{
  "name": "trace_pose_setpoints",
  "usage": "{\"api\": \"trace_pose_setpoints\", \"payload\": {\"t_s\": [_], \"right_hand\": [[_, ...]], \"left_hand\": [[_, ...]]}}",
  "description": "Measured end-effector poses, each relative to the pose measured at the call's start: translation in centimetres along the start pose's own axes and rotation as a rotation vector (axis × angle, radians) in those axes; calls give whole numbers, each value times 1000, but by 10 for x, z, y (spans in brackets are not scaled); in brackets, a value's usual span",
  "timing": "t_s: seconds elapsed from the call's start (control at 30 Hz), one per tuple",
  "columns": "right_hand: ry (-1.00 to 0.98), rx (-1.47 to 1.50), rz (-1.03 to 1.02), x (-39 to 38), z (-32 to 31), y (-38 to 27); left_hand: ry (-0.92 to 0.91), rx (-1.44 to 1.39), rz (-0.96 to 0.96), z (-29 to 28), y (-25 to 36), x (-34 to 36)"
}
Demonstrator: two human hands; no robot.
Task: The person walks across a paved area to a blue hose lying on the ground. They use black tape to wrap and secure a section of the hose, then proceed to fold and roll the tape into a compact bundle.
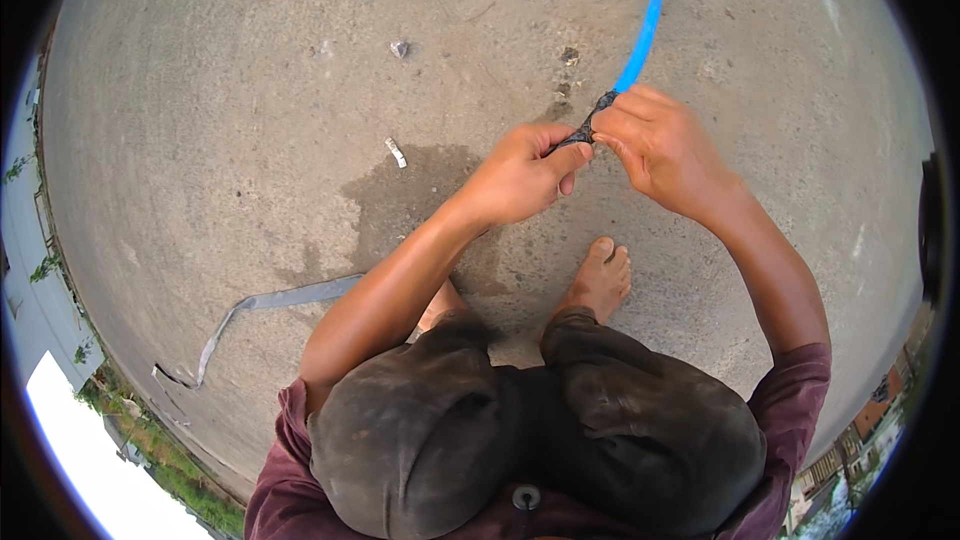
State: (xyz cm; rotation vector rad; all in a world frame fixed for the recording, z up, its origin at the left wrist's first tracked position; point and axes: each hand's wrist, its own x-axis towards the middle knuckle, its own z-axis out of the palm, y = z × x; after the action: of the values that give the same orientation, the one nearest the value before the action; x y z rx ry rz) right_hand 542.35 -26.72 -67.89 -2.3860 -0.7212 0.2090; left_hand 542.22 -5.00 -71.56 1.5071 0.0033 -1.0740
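Note:
A blue hose point(652, 25) runs down from the far edge to my hands, and black wrapping point(582, 134) covers its near end. The wrapping looks crinkled, like a plastic or rubber strip wound round. My left hand point(522, 172) is closed on the wrapped end, thumb on top. Close beside it, my right hand point(662, 152) has its fingers bent over the wrapping, just below where the blue begins. Its fingertips pinch there, and whatever sits between them is mostly covered by the hand.
On the concrete ground point(250, 140) lies a long flat grey strip point(300, 293), partly behind my left forearm. A small white scrap point(396, 152) rests by a damp patch point(385, 195). Farther off is a small stone-like lump point(399, 48). My bare right foot point(598, 280) stands below my hands.

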Motion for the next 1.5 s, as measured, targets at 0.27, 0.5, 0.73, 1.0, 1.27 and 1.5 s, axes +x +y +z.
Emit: {"api": "trace_pose_setpoints", "payload": {"t_s": [0.27,0.5,0.73,1.0,1.27,1.5], "right_hand": [[-299,911,738,-4,-1,12],[-237,1319,734,-21,15,24],[45,328,187,-15,26,4],[-245,920,601,-12,17,5],[56,595,426,-21,54,0],[152,342,207,-9,46,9]], "left_hand": [[329,467,369,13,0,-16],[393,498,495,18,-3,-12],[226,51,82,4,-4,-7],[87,-14,15,-2,6,-9],[147,-156,-97,5,-3,-6],[32,-331,-152,-3,8,-15]]}}
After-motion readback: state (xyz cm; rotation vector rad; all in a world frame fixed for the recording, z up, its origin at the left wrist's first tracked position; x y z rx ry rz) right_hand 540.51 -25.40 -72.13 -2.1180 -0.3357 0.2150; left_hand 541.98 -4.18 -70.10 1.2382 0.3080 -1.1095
